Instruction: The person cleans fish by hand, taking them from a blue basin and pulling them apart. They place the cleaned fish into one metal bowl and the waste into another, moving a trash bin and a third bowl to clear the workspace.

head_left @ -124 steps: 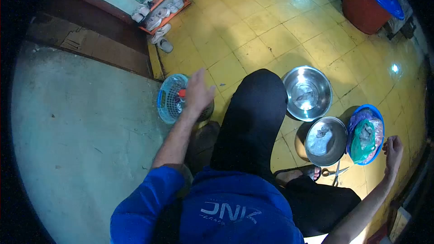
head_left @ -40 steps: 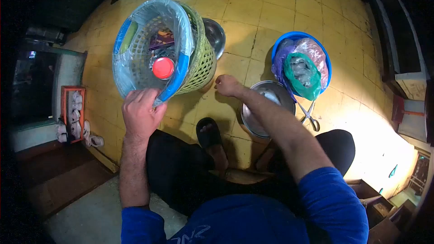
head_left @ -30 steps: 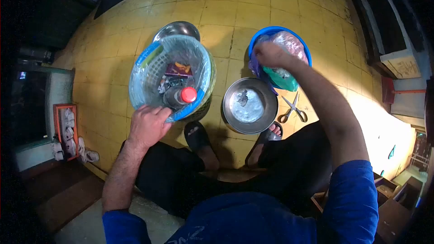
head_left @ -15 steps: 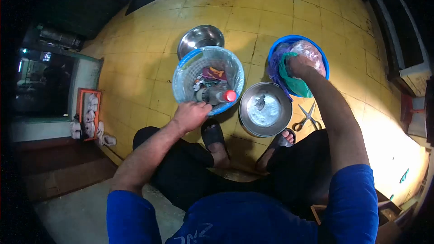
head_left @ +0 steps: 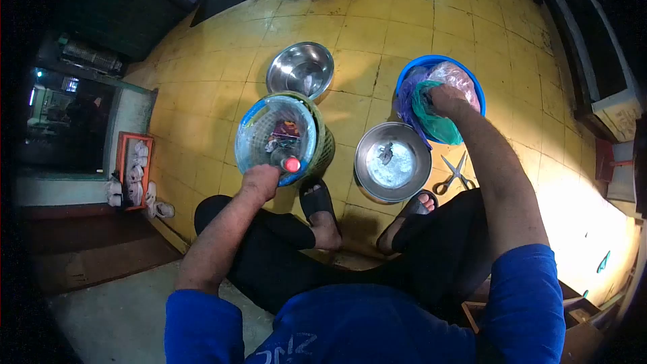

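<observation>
My left hand (head_left: 261, 182) is closed on the near rim of a plastic wastebasket (head_left: 325, 152), which tilts to the left. A plastic bag lines its inside. In it lie wrappers (head_left: 286, 129) and a clear bottle with a red cap (head_left: 291, 164). My right hand (head_left: 447, 100) reaches into a blue basin (head_left: 477, 87), its fingers wrapped in a green plastic bag (head_left: 441, 128). Beside that bag are a purple bag (head_left: 406, 104) and a clear bag with pinkish contents (head_left: 461, 77). My right fingertips are partly hidden.
Between my feet and the basin stands a metal pan (head_left: 360, 175) with a small dark scrap (head_left: 386, 154) inside. Scissors (head_left: 457, 174) lie open on the yellow floor. Behind the wastebasket is a steel bowl (head_left: 300, 50). An orange shoe rack (head_left: 123, 155) stands at the left.
The wastebasket has tipped and shifted left with my left hand, so its outer right side now shows. My right hand stays at the green bag.
</observation>
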A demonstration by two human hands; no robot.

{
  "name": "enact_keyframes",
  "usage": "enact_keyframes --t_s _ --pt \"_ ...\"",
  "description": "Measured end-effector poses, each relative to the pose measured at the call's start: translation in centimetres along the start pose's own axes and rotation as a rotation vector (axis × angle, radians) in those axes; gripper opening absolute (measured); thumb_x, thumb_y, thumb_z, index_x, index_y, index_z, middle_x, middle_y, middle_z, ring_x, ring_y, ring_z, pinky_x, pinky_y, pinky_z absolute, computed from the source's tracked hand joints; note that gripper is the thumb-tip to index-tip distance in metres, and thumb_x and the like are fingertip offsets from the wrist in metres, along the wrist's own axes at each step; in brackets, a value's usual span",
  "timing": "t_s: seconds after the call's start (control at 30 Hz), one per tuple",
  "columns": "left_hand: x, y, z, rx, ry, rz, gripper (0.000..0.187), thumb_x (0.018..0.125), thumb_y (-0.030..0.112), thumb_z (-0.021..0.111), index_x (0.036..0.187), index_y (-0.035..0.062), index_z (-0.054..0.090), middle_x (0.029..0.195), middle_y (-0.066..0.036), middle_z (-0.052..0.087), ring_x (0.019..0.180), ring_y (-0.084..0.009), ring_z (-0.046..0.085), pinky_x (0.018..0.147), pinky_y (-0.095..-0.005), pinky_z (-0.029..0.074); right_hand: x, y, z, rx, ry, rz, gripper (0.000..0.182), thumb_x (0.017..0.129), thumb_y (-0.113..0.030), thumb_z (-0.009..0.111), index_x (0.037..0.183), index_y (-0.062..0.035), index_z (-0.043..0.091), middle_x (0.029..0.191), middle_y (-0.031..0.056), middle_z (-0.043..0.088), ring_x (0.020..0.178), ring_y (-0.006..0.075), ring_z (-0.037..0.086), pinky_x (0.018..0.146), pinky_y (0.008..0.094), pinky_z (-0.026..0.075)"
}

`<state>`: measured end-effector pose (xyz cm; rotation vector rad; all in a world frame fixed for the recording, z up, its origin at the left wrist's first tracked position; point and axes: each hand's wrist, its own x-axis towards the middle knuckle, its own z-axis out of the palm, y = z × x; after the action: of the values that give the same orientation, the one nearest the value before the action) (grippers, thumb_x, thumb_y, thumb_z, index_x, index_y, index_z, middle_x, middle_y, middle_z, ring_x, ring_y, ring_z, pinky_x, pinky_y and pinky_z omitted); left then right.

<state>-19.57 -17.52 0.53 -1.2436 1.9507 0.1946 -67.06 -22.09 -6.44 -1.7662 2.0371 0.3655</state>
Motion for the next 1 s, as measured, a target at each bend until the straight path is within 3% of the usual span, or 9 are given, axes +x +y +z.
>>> enact_keyframes --t_s 0.1,0.3,0.43,0.53,0.63,0.73,0.83,0.93,1.0 --pt "0.2 -1.7 0.4 -0.023 -0.07 -0.051 0.025 0.078 0.013 0.071 0.102 0.0077 0.071 0.108 -0.014 0.069 0.103 -0.0291 0.067 0.085 -0.0418 0.055 0.6 0.9 0.5 -0.132 -0.03 -0.022 0.025 0.079 -0.015 0.063 0.102 -0.0138 0.071 0.102 0.0151 0.07 0.099 0.0319 0.067 0.086 0.044 0.053" --pt "2.7 -7.4 0.3 0.13 -0.389 0.052 0.047 0.062 0.023 0.088 0.102 0.003 0.072 0.108 -0.014 0.07 0.101 -0.0289 0.067 0.087 -0.0388 0.054 1.6 1.4 1.9 -0.066 0.009 -0.027 0.023 0.08 -0.019 0.065 0.1 -0.0124 0.072 0.105 0.0159 0.07 0.1 0.0326 0.067 0.087 0.0436 0.053" --pt "-0.2 -6.5 -10.4 0.075 -0.106 0.156 0.024 0.074 0.021 0.075 0.091 0.0032 0.071 0.093 -0.018 0.07 0.09 -0.0326 0.067 0.081 -0.0406 0.054 1.4 0.4 0.9 -0.013 0.02 0.063 0.025 0.081 -0.021 0.064 0.103 -0.0113 0.072 0.11 0.016 0.069 0.102 0.0327 0.066 0.088 0.0442 0.052" --pt "5.0 0.4 -13.4 -0.667 0.503 0.286 0.017 0.079 0.019 0.069 0.086 0.0039 0.065 0.088 -0.015 0.07 0.082 -0.0304 0.068 0.072 -0.0373 0.054 2.5 0.7 1.5 -0.039 -0.004 0.048 0.024 0.083 -0.021 0.063 0.103 -0.0115 0.072 0.11 0.0159 0.069 0.103 0.0326 0.066 0.089 0.0438 0.051" --pt "16.8 5.1 -12.5 -0.642 0.323 0.354 0.023 0.082 0.022 0.066 0.101 0.0088 0.067 0.102 -0.014 0.07 0.095 -0.029 0.068 0.085 -0.0361 0.052 2.0 0.5 0.5 0.005 -0.033 0.036 0.024 0.083 -0.02 0.062 0.103 -0.0117 0.072 0.111 0.0162 0.068 0.104 0.0321 0.066 0.091 0.0439 0.05" --pt "26.1 8.2 -8.3 -0.408 0.201 0.227 0.037 0.084 0.026 0.066 0.119 0.0168 0.064 0.127 -0.012 0.062 0.124 -0.0288 0.054 0.104 -0.0438 0.042 1.3 0.3 -0.9 0.134 -0.115 0.112 0.029 0.088 -0.018 0.059 0.113 -0.0092 0.07 0.122 0.0161 0.064 0.112 0.03 0.063 0.096 0.0427 0.049" --pt "26.2 9.6 -6.8 -0.287 0.045 -0.063 0.053 0.085 0.031 0.063 0.137 0.0264 0.052 0.16 -0.015 0.012 0.146 -0.0432 0.005 0.111 -0.0663 0.019 1.1 2.1 1.9 0.362 -0.099 0.157 0.03 0.087 -0.017 0.058 0.116 -0.0134 0.069 0.122 0.0167 0.063 0.115 0.0291 0.061 0.096 0.0406 0.049" --pt "28.2 8.4 -4.5 -0.329 0.14 -0.089 0.055 0.086 0.028 0.061 0.139 0.0277 0.05 0.16 -0.02 0.005 0.146 -0.0455 0.005 0.113 -0.062 0.021 0.6 2.1 1.3 0.088 0.079 -0.164 0.033 0.086 -0.018 0.059 0.118 -0.0184 0.065 0.117 0.0156 0.06 0.108 0.0319 0.061 0.094 0.0428 0.05" --pt "29.6 7.9 -3.2 -0.318 0.473 -0.092 0.052 0.085 0.026 0.059 0.137 0.0283 0.052 0.16 -0.019 0.009 0.144 -0.0448 0.016 0.114 -0.0604 0.021 -0.2 2.6 2.0 0.143 0.117 -0.162 0.031 0.086 -0.018 0.061 0.117 -0.016 0.065 0.113 0.0165 0.058 0.106 0.0339 0.06 0.093 0.0431 0.05"
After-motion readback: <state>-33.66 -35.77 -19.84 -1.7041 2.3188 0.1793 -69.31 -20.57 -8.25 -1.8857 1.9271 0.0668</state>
